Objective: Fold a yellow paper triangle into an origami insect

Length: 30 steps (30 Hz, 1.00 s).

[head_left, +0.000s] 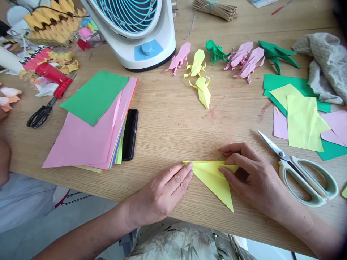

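A folded piece of yellow paper [214, 177] lies near the table's front edge, its long straight fold at the far side and one point toward me. My left hand [165, 191] has its fingers together, holding the paper's left corner against the tabletop; its thumb is hidden. At the right end, my right hand [252, 177] is closed on the paper, thumb on top and index finger bent along the fold. Part of that corner is covered by the fingers. Scissors [303, 169] with pale handles lie just right of my right hand, blades slightly apart.
Coloured paper sheets [84, 141] are stacked on the left beside a black phone [130, 134]. Folded paper insects [202, 90] sit beyond, near a white fan [151, 47]. Paper offcuts [305, 122] and a grey cloth [325, 65] lie right. Another person's arm [4, 159] shows left.
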{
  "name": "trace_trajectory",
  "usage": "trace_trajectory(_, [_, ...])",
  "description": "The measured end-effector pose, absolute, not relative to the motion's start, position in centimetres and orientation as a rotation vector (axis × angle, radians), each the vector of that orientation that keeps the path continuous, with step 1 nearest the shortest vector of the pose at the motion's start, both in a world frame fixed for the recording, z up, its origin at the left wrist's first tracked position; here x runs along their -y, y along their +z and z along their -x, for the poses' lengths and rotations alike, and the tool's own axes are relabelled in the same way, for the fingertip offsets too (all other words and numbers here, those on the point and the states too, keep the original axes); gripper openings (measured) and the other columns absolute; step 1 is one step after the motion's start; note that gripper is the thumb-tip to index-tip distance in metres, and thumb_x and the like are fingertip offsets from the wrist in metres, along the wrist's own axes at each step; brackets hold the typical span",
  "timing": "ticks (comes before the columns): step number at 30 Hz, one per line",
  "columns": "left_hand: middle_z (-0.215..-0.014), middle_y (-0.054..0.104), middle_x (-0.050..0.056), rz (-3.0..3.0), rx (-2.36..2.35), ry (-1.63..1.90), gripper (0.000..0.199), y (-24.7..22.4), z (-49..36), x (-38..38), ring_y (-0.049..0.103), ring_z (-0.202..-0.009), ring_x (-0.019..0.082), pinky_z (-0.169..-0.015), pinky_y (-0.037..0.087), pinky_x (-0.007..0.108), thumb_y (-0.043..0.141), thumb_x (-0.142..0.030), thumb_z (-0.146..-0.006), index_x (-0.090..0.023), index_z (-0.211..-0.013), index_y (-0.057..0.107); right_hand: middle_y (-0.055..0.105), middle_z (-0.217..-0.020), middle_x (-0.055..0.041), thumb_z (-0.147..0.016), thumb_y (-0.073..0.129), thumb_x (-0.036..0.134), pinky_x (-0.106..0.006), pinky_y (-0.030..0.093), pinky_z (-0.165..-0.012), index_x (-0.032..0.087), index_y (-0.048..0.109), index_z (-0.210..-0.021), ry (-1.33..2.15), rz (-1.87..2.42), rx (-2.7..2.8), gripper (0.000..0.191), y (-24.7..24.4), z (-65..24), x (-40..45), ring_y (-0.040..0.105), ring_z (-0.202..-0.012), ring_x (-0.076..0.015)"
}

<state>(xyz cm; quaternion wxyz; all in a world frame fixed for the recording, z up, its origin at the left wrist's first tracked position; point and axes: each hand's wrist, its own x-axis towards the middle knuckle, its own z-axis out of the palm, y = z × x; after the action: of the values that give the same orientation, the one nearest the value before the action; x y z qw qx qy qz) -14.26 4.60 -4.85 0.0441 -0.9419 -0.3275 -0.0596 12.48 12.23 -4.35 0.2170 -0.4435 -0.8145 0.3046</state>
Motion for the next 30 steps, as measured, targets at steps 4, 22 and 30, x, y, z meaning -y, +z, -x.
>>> trace_trajectory(4, [-0.148,0.049,0.024,2.872,1.013,-0.163,0.048,-4.69,14.24,-4.53,0.045,-0.141,0.031,-0.119,0.044,0.041,0.056,-0.016,-0.096,0.005,-0.138,0.049,0.059,-0.114,-0.0089,-0.089,0.060,0.018,-0.030,0.055,-0.061,0.021,0.057,-0.080,0.807,1.220,2.264,0.010,-4.33,-12.49,-12.27,0.064,-0.083,-0.0171])
trace_trajectory(22, [-0.140,0.059,0.015,2.865,1.139,-0.237,0.046,-3.93,13.85,-5.31,0.056,-0.126,0.025,-0.109,0.050,0.038,0.054,-0.018,-0.097,-0.002,-0.141,0.050,0.059,-0.114,-0.0089,-0.091,0.058,0.019,-0.026,0.052,-0.053,0.021,0.057,-0.081,0.831,1.236,2.242,0.011,-4.12,-12.47,-12.14,0.063,-0.074,-0.0135])
trace_trajectory(30, [-0.150,0.048,0.018,2.897,1.131,-0.086,0.054,-4.14,13.91,-5.26,0.051,-0.133,0.028,-0.110,0.047,0.041,0.051,-0.024,-0.099,-0.002,-0.147,0.042,0.062,-0.110,-0.0078,-0.092,0.058,0.020,-0.030,0.054,-0.059,0.022,0.057,-0.081,0.836,1.223,2.245,0.012,-3.87,-12.52,-12.20,0.065,-0.078,-0.0165])
